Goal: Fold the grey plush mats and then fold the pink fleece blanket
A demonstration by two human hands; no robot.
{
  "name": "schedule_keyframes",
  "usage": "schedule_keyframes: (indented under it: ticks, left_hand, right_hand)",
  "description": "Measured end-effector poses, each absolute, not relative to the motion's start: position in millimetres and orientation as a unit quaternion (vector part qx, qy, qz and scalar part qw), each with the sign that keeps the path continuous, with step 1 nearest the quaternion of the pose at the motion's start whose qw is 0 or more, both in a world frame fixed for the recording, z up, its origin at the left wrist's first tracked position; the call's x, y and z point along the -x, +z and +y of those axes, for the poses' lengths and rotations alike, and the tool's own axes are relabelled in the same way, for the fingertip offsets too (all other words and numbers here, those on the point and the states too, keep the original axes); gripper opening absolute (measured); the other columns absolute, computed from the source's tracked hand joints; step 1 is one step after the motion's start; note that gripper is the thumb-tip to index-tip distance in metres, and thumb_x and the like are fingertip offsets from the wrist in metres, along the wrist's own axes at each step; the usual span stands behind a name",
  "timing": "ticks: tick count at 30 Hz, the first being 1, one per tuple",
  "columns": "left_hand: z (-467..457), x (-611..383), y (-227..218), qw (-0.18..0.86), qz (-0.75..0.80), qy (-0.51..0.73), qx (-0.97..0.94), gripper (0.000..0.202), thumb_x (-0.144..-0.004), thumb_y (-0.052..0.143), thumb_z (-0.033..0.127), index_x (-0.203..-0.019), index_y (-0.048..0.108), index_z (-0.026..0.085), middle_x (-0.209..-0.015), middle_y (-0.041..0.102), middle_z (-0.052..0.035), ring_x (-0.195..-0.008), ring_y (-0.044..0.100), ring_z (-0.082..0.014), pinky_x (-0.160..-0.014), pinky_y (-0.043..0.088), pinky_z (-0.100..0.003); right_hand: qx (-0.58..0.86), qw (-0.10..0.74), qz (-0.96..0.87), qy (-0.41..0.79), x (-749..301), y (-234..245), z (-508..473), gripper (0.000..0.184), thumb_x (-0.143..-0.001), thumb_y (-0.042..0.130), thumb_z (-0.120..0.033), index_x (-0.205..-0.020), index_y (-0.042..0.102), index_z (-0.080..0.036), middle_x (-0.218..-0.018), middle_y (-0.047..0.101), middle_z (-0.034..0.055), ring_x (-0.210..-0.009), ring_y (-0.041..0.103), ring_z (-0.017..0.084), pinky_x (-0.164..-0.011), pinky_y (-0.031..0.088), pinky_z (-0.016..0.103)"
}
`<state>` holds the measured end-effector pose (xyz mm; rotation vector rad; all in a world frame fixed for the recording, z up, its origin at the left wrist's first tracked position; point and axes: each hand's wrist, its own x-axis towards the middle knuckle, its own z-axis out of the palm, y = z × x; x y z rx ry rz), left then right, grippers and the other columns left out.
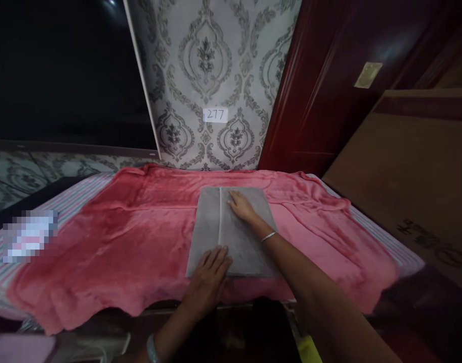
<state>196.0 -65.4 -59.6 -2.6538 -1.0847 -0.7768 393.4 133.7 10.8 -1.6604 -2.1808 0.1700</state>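
Pressing flat on a folded grey rectangular cloth (234,237), left hand (208,275) open at near edge, right hand (243,206) open near far edge, long axis pointing away, atop pink fleece blanket (121,237).

A pink fleece blanket (140,237) lies over a striped sheet (75,194), and behind it damask wallpaper (204,55) carries a paper tag reading 277 (215,115), between a dark red door (321,85) and a black pane (64,70).
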Motion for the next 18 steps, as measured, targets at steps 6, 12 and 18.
schedule_keyframes:
  ticks: [6,12,18]
  left_hand:
    - [-58,-195,-63,0.081,-0.359,-0.220,0.903,0.039,-0.092,0.056,0.015,-0.131,0.062,0.020,-0.143,0.061,-0.0132,-0.131,0.057,-0.0305,-0.101,0.052,-0.046]
    - [-47,-197,-52,-0.023,-0.332,-0.259,0.907,0.015,-0.088,0.065,0.020,-0.102,0.068,0.020,-0.116,0.069,-0.0097,-0.105,0.059,-0.0260,-0.090,0.048,-0.043]
    - [-27,-215,-39,-0.093,-0.321,-0.214,0.918,0.011,-0.089,0.064,0.016,-0.078,0.061,0.019,-0.082,0.061,-0.0047,-0.084,0.051,-0.0209,-0.075,0.043,-0.038]
  right_hand:
    - [0.599,0.203,-0.772,0.062,-375,10,188,0.048,-0.100,0.047,-0.021,-0.148,0.052,-0.017,-0.154,0.051,0.0104,-0.142,0.046,0.021,-0.116,0.036,0.037]
    - [0.616,0.200,-0.759,0.063,-366,6,217,0.038,-0.099,0.050,-0.025,-0.135,0.065,-0.023,-0.137,0.065,0.0105,-0.129,0.056,0.024,-0.109,0.041,0.041]
    - [0.619,0.211,-0.753,0.080,-366,2,234,0.024,-0.094,0.059,-0.023,-0.112,0.074,-0.021,-0.121,0.071,0.0083,-0.114,0.062,0.022,-0.096,0.047,0.033]
